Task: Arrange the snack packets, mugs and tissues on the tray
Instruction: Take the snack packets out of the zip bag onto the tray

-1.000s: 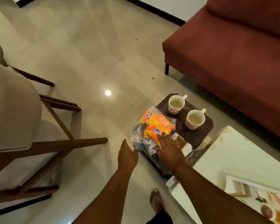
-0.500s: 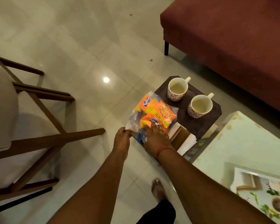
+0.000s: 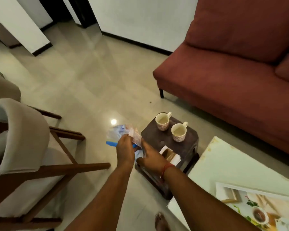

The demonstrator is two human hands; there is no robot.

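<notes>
Beside the stool (image 3: 169, 140), off its left edge and above the floor (image 3: 83, 90), both hands held a clear bag (image 3: 122, 133) of snack packets. Motion blur smeared the bag; only a pale blue-white mass and a blue strip along its lower edge could be made out, and the packets inside could not be read. Left hand (image 3: 124, 151): fingers curled over the bag's near edge, gripping it from the left. Right hand (image 3: 150, 155): fingers reached forward into the bag's right side, thumb toward the bag; contact was evident, but whether it pinched the plastic or only pressed against it could not be told. A red thread (image 3: 167, 168) circled the right wrist.

Two mugs (image 3: 162, 121) stood upright on the dark stool top, far mug toward the back left corner, near mug (image 3: 179, 132) just right of it and closer to the camera, apart from each other. Both held a pale liquid; handles pointed up and right. White tissues (image 3: 175, 160) lay at the stool's near edge with a brown flat piece (image 3: 168, 155) on them, just right of the right hand.

A white table (image 3: 232, 165) stood right of the stool; on its near corner lay a tray (image 3: 264, 212) with a printed picture, partly cut off by the frame edge. A red sofa (image 3: 232, 72) filled the upper right. A padded wooden chair (image 3: 23, 147) stood at left. A bare foot (image 3: 160, 221) showed at the bottom.
</notes>
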